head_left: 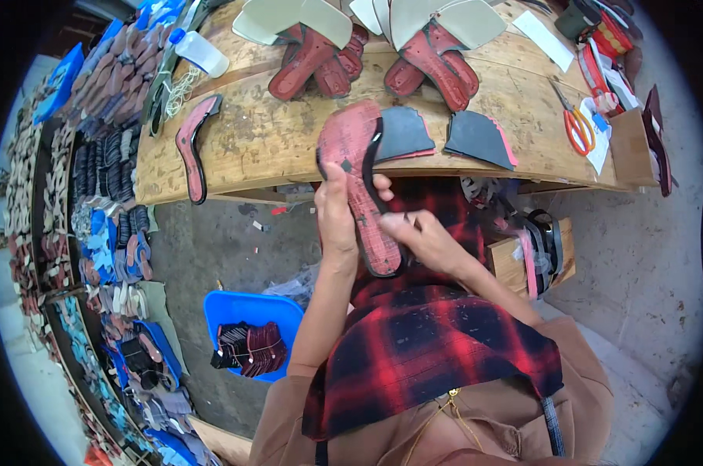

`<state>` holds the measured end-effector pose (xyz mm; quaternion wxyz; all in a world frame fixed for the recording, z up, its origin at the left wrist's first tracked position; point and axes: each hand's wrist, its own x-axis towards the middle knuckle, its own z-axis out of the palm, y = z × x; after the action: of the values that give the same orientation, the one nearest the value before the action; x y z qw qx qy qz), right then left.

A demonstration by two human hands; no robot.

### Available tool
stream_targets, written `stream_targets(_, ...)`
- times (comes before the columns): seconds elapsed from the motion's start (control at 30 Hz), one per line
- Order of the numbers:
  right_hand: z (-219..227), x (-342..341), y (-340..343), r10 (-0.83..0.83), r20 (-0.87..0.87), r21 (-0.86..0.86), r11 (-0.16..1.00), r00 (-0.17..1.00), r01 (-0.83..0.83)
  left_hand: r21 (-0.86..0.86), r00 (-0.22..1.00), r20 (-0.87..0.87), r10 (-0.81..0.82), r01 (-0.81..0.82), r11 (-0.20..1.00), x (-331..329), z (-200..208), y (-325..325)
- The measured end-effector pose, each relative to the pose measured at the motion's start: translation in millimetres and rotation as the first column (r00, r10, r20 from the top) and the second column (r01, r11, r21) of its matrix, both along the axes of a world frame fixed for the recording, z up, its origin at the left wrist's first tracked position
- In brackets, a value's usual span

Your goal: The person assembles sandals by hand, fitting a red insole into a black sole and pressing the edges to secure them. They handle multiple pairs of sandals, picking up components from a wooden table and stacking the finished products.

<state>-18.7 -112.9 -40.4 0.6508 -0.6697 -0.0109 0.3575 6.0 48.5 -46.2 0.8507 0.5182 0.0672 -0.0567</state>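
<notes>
A reddish shoe sole (350, 140) with a black rim is held up before me, over the near edge of the workbench. My left hand (337, 217) is closed round its middle, thumb on the red face and fingertips showing at the far side. Lower on the same sole, my right hand (428, 242) grips the edge, its fingers curled in. Another red sole with a black edge (188, 151) lies at the bench's left. Just beyond the held sole are two stacks of dark grey and pink curved pieces (404, 133) (480, 140).
On the wooden bench (250, 147) stand piles of red soles (429, 70), a white bottle (200, 53) and orange-handled scissors (578, 128). Below left, a blue bin (250, 299) holds dark red strapped pieces. Racks of soles (118, 171) line the left; a wooden box (507, 264) sits below right.
</notes>
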Motion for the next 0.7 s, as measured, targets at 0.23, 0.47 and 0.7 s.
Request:
stream_targets(0.23,-24.5,67.3,-37.5,-0.007,0.923,-0.153,0.912,0.385,0.381,-0.234,0.988,0.145,-0.043,0.076,0.969,0.4,-22.7,46.4)
stream_targets(0.47,-40.6,128.7,-62.2,0.369,0.915,-0.395,0.903,0.162,0.172,0.01,0.979,0.063,-0.194,0.193,0.981,-37.7,-15.8,4.2)
stream_targets(0.7,-43.6,145.1,-66.2,0.397,0.898,-0.413,0.909,0.192,0.054,0.916,0.754,-0.045,-0.656,0.293,0.274,0.1,9.0,-22.6)
